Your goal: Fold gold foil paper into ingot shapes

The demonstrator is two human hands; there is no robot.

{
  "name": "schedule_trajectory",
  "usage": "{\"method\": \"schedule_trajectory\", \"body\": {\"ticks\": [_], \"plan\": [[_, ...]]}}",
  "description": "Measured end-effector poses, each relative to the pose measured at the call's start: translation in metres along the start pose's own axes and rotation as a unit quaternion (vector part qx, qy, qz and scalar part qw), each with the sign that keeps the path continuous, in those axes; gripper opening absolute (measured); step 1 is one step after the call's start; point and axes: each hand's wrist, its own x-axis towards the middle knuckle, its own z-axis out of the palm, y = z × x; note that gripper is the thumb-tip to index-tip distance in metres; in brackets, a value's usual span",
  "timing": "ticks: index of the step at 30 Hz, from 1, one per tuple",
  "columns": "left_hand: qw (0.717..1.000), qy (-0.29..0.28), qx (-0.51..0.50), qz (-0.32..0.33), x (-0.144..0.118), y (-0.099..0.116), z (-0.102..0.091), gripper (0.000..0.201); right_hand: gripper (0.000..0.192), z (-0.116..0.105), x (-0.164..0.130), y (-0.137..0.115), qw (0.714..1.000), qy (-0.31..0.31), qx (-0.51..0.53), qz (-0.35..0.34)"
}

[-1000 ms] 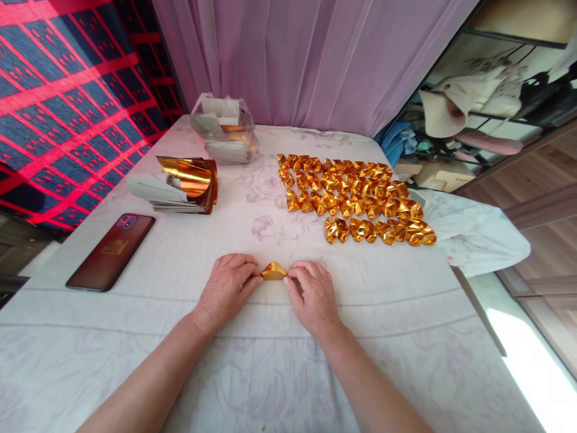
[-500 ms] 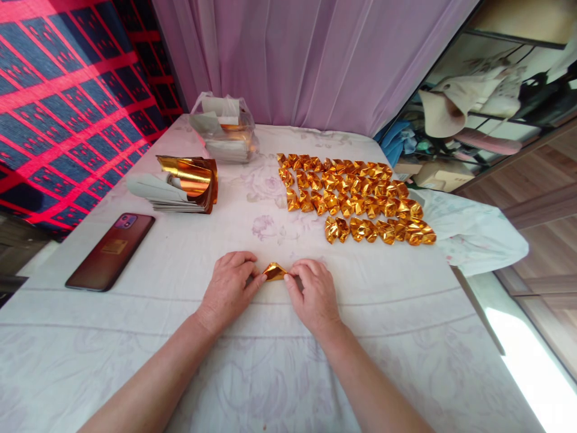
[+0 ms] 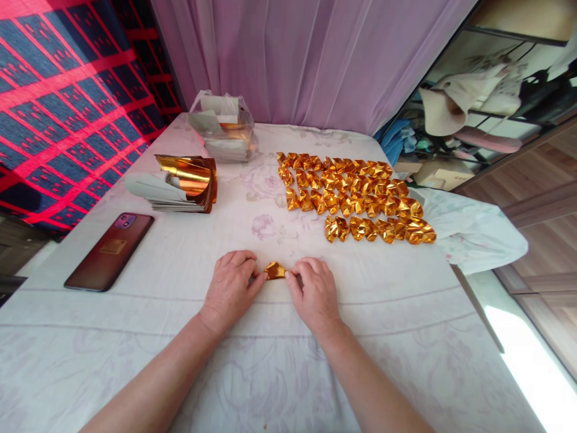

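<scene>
A small folded piece of gold foil paper (image 3: 274,270) lies on the white flowered cloth (image 3: 252,361) between my two hands. My left hand (image 3: 233,286) pinches its left end with thumb and fingers. My right hand (image 3: 312,292) pinches its right end the same way. Both hands rest on the cloth near the middle of the table. Beyond them, several finished gold foil folds (image 3: 354,197) lie in rows at the back right.
A stack of gold foil sheets with white backs (image 3: 180,185) sits at the left. A dark phone (image 3: 109,251) lies in front of it. A clear plastic bag of sheets (image 3: 223,129) stands at the back, before a purple curtain. The table's right edge drops to a wooden floor.
The gold piece went from a neat triangle to a more crumpled, narrower shape as both hands pushed its ends inward. The hands stayed in place.
</scene>
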Motion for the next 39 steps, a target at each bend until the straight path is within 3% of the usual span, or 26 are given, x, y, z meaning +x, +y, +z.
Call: {"method": "schedule_trajectory", "body": {"ticks": [8, 19, 24, 32, 39], "plan": [[1.000, 0.011, 0.003, -0.001, 0.0003, 0.0002, 0.0008, 0.021, 0.015, 0.0010, -0.0006, -0.0006, 1.000, 0.002, -0.007, 0.004], [0.999, -0.021, 0.015, -0.029, 0.0024, 0.0043, -0.0012, 0.022, 0.012, -0.0005, 0.0006, -0.0029, 1.000, -0.010, -0.012, 0.014], [0.999, -0.011, 0.003, -0.038, 0.0028, 0.0041, -0.0008, 0.011, 0.007, 0.0000, 0.0002, -0.0025, 1.000, -0.013, -0.001, 0.017], [0.999, -0.004, -0.034, -0.018, 0.0010, -0.0008, -0.0014, 0.008, 0.013, 0.0006, -0.0005, 0.0007, 1.000, -0.013, 0.016, 0.003], [0.999, 0.014, -0.028, 0.008, -0.0016, -0.0016, 0.0018, 0.019, 0.017, 0.0013, -0.0014, 0.0050, 0.998, -0.032, 0.045, -0.010]]}}
